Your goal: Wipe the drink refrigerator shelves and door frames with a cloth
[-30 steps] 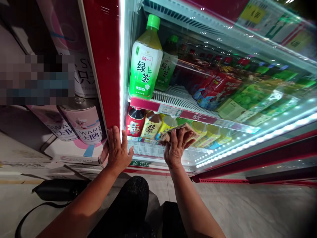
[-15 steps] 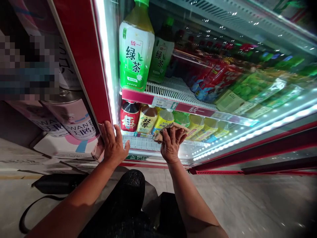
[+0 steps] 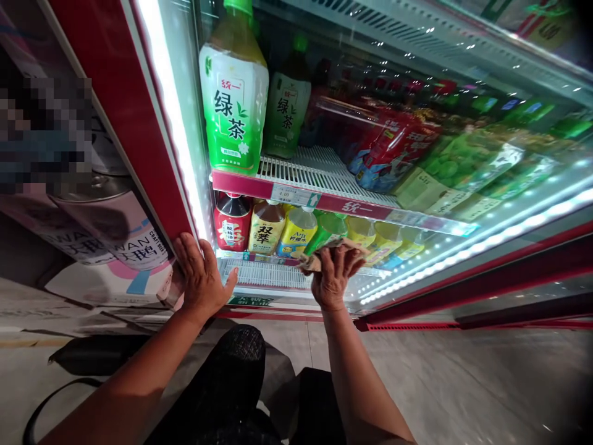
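Observation:
I am low down in front of a lit drinks fridge with a red frame point(image 3: 134, 123). My left hand point(image 3: 200, 279) lies flat with fingers spread against the bottom of that frame, beside the light strip. My right hand point(image 3: 332, 276) is closed on a brownish cloth point(image 3: 324, 252) and presses it to the glass near the lowest shelf. Behind the glass, a green tea bottle point(image 3: 234, 99) stands on the upper wire shelf point(image 3: 324, 173). Several smaller bottles point(image 3: 265, 227) line the shelf below.
Stacked pink and white beer cans and their carton point(image 3: 115, 247) stand left of the fridge. A black bag with a strap point(image 3: 92, 352) lies on the floor at lower left. My dark-clad knees point(image 3: 236, 383) are below. Grey floor tiles point(image 3: 463, 383) stretch right.
The view has shifted so the fridge sits further left. My right hand has slid the cloth a little to the right along the glass. My left hand stays on the frame.

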`<action>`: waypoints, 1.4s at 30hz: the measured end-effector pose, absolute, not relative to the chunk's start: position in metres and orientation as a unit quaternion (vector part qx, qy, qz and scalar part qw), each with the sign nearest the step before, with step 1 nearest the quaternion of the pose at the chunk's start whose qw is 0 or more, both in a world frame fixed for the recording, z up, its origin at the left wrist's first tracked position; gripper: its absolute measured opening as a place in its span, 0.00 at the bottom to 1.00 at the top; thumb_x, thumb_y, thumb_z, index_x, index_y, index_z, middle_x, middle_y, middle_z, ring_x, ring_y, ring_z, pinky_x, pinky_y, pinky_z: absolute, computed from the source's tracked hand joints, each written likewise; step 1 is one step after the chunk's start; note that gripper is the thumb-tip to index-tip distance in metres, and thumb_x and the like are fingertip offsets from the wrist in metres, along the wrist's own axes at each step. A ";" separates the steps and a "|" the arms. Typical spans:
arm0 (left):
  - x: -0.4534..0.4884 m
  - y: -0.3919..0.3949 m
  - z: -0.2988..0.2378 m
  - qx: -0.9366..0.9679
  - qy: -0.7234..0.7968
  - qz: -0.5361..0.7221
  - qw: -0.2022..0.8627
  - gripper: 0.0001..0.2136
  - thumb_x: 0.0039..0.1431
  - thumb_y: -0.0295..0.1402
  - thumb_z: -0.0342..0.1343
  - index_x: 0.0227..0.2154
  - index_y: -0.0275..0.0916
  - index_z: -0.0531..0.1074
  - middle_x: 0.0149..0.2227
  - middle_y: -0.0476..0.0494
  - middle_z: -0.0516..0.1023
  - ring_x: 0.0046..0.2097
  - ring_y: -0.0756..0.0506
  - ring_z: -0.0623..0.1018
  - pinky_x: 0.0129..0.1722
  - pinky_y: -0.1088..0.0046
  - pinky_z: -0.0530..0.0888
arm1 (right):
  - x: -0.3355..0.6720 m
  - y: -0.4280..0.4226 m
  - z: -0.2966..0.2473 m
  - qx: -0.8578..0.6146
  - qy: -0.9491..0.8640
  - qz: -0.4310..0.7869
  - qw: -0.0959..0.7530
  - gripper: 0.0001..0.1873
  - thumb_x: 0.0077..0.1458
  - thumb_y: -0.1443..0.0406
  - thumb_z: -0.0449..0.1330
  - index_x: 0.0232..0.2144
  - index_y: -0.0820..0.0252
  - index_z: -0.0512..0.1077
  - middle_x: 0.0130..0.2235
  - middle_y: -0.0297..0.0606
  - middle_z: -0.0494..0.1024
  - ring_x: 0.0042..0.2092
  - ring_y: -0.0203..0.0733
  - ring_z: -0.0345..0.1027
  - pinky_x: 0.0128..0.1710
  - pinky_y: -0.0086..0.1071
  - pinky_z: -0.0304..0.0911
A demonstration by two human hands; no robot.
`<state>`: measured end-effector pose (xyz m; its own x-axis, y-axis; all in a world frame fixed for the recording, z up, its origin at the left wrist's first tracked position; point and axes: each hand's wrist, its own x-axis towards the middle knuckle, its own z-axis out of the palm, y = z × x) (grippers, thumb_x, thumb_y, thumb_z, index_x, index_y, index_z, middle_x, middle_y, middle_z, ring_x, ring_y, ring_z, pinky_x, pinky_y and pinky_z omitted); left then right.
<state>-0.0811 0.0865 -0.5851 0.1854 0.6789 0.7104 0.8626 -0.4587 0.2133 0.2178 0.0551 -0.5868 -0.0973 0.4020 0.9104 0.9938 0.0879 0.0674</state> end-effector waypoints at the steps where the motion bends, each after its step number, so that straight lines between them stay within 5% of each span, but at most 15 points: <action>1: -0.081 0.087 -0.585 -0.761 -0.506 -0.387 0.123 0.56 0.60 0.39 0.61 0.72 0.30 0.21 0.73 0.24 0.13 0.73 0.23 0.24 0.70 0.34 0.39 | 0.224 0.055 -0.585 -0.552 -0.617 -0.392 0.400 0.43 0.61 0.68 0.50 0.75 0.46 0.43 0.78 0.38 0.38 0.77 0.57 0.21 0.70 0.73 0.29; 5: -0.078 0.087 -0.583 -0.759 -0.503 -0.392 0.132 0.56 0.61 0.42 0.60 0.72 0.29 0.19 0.72 0.25 0.11 0.73 0.25 0.22 0.70 0.34 0.36 | 0.230 0.053 -0.578 -0.569 -0.588 -0.374 0.437 0.43 0.61 0.67 0.50 0.75 0.51 0.41 0.78 0.43 0.35 0.77 0.61 0.19 0.68 0.77 0.31; 10: -0.075 0.088 -0.584 -0.753 -0.507 -0.397 0.134 0.55 0.62 0.46 0.58 0.72 0.31 0.19 0.72 0.24 0.12 0.73 0.24 0.22 0.69 0.33 0.35 | 0.242 0.047 -0.582 -0.559 -0.619 -0.371 0.408 0.43 0.61 0.68 0.51 0.75 0.45 0.43 0.78 0.36 0.38 0.77 0.55 0.21 0.71 0.71 0.27; 15: -0.068 0.091 -0.584 -0.743 -0.515 -0.404 0.142 0.57 0.62 0.49 0.59 0.71 0.32 0.17 0.72 0.23 0.12 0.73 0.24 0.22 0.69 0.32 0.34 | 0.255 0.048 -0.580 -0.586 -0.540 -0.349 0.493 0.43 0.60 0.65 0.49 0.75 0.54 0.41 0.78 0.44 0.36 0.77 0.62 0.21 0.67 0.78 0.27; 21: -0.065 0.091 -0.588 -0.734 -0.535 -0.401 0.117 0.55 0.64 0.50 0.55 0.71 0.30 0.16 0.72 0.19 0.15 0.73 0.22 0.24 0.69 0.31 0.36 | 0.249 0.052 -0.598 -0.570 -0.590 -0.362 0.442 0.44 0.58 0.67 0.51 0.74 0.46 0.44 0.77 0.40 0.44 0.77 0.63 0.24 0.68 0.76 0.32; 26: -0.066 0.090 -0.589 -0.734 -0.543 -0.393 0.105 0.55 0.64 0.49 0.55 0.71 0.29 0.17 0.72 0.16 0.16 0.73 0.23 0.24 0.69 0.33 0.36 | 0.267 0.050 -0.592 -0.601 -0.514 -0.360 0.496 0.44 0.59 0.64 0.48 0.75 0.55 0.40 0.77 0.46 0.39 0.77 0.65 0.25 0.67 0.78 0.31; 42: -0.061 0.090 -0.589 -0.710 -0.570 -0.408 0.069 0.55 0.64 0.51 0.54 0.70 0.21 0.20 0.72 0.10 0.21 0.74 0.23 0.25 0.70 0.35 0.36 | 0.291 0.043 -0.585 -0.575 -0.565 -0.342 0.482 0.40 0.64 0.60 0.47 0.75 0.52 0.43 0.77 0.44 0.40 0.77 0.64 0.24 0.67 0.77 0.33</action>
<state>-0.0613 0.0898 -0.5891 0.0183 0.7532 0.6575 0.8651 -0.3416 0.3673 0.2911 0.0429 -0.5846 0.1267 0.3203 0.9388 0.9804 0.1034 -0.1676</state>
